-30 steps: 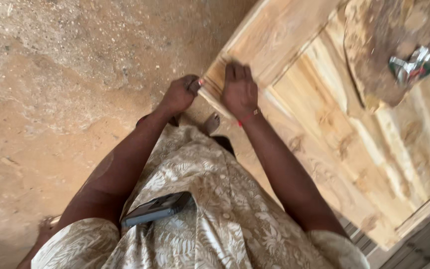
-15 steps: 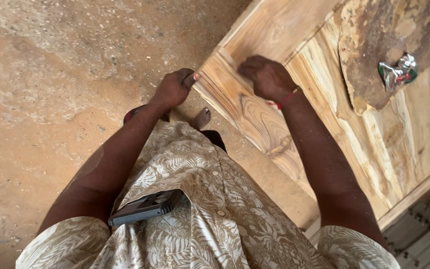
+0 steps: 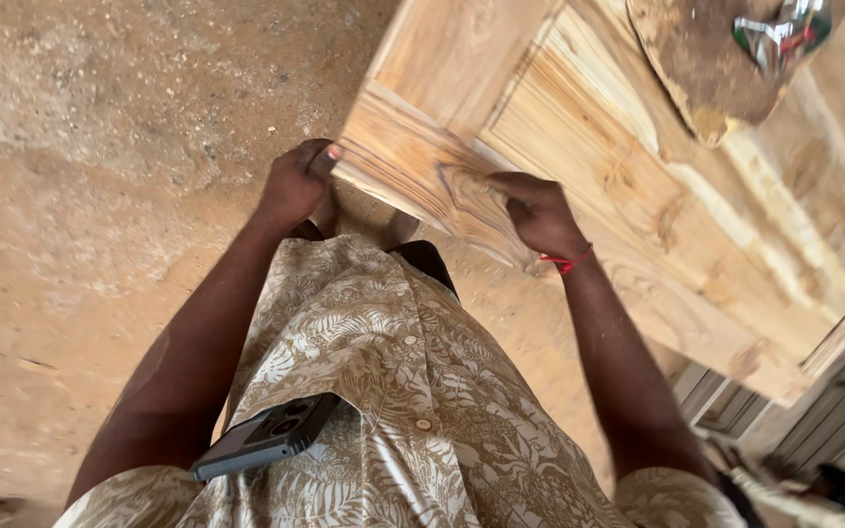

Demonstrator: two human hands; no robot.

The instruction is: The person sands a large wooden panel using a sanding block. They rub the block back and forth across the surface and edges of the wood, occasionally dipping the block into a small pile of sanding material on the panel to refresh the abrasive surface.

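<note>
A pale carved wooden door (image 3: 579, 127) lies flat in front of me, running from the upper middle to the right. My left hand (image 3: 295, 181) is closed on the door's near corner edge, thumb on top. My right hand (image 3: 540, 210), with a red band at the wrist, rests on the door's near rail with its fingers curled and pressed to the wood. Anything under those fingers is hidden.
A dirty brown board (image 3: 696, 68) lies on the door at the top right, with a crumpled foil packet (image 3: 779, 29) on it. A dark phone (image 3: 266, 435) sticks out of my shirt pocket. Sandy ground (image 3: 100, 196) lies to the left. Ribbed metal (image 3: 833, 420) shows at the lower right.
My right hand went from flat on the wood to curled and slid along the near rail. The left hand kept its grip on the corner. The view shifted, so the door now sits higher.
</note>
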